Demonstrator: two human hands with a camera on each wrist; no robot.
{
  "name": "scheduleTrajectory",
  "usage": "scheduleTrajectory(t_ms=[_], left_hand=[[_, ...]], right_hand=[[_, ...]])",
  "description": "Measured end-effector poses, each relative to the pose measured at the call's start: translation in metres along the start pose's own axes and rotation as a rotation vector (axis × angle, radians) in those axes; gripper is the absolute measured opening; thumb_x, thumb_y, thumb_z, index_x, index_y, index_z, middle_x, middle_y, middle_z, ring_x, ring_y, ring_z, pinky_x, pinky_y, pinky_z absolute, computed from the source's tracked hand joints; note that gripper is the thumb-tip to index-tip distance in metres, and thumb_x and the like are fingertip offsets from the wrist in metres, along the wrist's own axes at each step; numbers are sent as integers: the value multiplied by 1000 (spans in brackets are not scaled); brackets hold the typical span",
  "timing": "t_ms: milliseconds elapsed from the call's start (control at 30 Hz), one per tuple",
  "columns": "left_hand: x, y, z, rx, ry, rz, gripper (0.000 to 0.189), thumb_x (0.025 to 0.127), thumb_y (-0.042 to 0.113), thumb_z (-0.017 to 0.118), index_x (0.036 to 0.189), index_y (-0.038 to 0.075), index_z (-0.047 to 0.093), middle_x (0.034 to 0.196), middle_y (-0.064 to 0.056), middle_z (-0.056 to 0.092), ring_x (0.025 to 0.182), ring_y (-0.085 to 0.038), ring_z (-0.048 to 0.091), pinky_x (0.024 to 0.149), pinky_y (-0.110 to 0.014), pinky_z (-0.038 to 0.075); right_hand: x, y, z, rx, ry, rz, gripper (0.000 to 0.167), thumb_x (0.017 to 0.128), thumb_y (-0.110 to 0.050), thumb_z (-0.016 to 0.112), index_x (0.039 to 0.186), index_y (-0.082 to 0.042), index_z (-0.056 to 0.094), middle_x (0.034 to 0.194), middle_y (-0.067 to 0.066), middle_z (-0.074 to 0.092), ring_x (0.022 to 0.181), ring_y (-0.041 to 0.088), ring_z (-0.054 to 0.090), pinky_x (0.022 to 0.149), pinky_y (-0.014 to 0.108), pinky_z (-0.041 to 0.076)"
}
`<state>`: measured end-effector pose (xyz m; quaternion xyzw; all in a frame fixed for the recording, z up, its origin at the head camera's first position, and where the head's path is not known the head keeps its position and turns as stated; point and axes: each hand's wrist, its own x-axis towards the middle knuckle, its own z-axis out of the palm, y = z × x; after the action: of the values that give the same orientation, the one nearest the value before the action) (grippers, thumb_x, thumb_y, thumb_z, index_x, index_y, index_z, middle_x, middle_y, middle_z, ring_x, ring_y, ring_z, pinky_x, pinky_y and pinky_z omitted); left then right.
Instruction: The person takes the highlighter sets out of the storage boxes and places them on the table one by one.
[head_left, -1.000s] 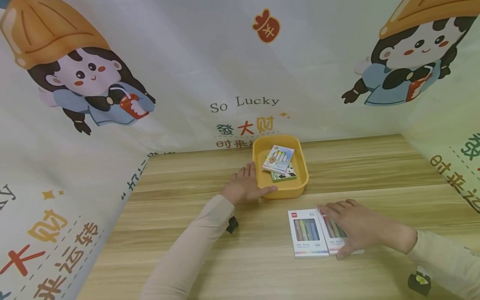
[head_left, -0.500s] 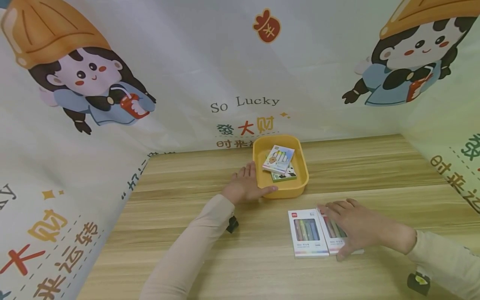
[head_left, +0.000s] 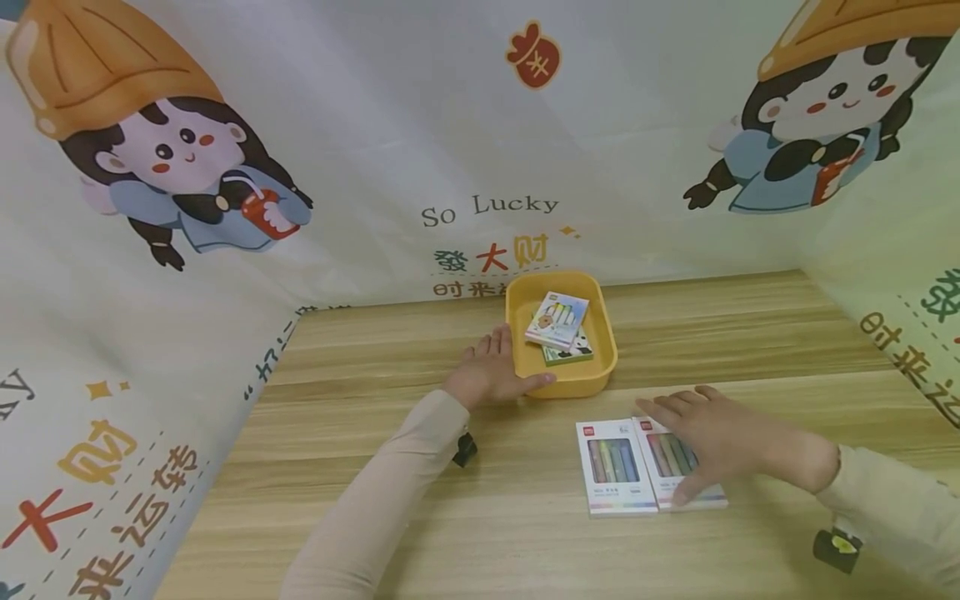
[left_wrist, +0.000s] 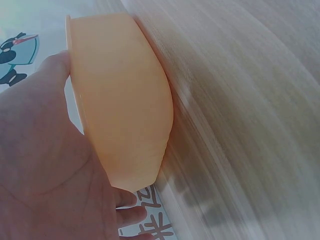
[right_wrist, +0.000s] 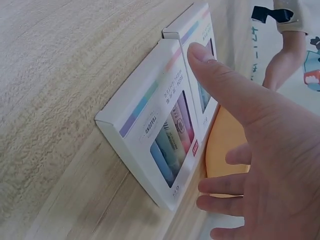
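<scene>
In the head view my left hand (head_left: 487, 375) rests against the left side of a yellow plastic basket (head_left: 573, 386), its thumb over the rim and its fingers extended. Inside lie a small white box with a bear picture (head_left: 557, 321) and, partly under it, a green-edged panda box (head_left: 570, 354). My right hand (head_left: 723, 442), fingers spread, hovers over the right-hand box of highlighters (head_left: 701, 502) and partly hides it. Beside that box lies a similar left box of highlighters (head_left: 618, 467), flat on the table. The right wrist view shows nothing in my right hand (right_wrist: 280, 130).
The wooden table (head_left: 360, 358) meets a printed cloth backdrop (head_left: 480, 150) behind the basket. More of that cloth rises at the left and right sides. Both wrists carry small black devices, including the left wrist device (head_left: 465, 450).
My right hand has lifted slightly from the right box of highlighters and shifted a little away, uncovering more of it. The left hand, basket and boxes look unmoved.
</scene>
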<state>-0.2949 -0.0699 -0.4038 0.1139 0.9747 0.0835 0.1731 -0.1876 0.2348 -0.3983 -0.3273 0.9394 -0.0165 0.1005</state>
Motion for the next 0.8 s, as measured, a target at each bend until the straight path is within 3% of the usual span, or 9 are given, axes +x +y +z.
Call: scheduleTrajectory(t_ms=[333,600,800], left_hand=[[0,0,-1,-2,-9,-3,118,84,85,36,158,5,-9,169,-15,-3,157,-34,4,128,-51,10],[-1,0,-1,-4,-4,-5,118,84,85,36,158,5,-9,169,-14,-2,157,-33,5,128,-50,10],[-1,-1,1,0,0,-1,118,84,85,36,158,5,-8,169,-14,-2,157,-34,5,128,-50,10]], right_hand=[[10,0,-8,-14,-22,2,123,60,-84,66,150,-5,39,146,25,50,134,47,47,108,71,32],[21,2,-30,5,-67,-20,107,68,-72,73,148,-8,44,146,25,50,134,48,47,109,71,31],[29,-1,-39,-17,-70,-56,96,70,-67,75,143,-9,52,141,21,57,128,45,54,106,70,37]])
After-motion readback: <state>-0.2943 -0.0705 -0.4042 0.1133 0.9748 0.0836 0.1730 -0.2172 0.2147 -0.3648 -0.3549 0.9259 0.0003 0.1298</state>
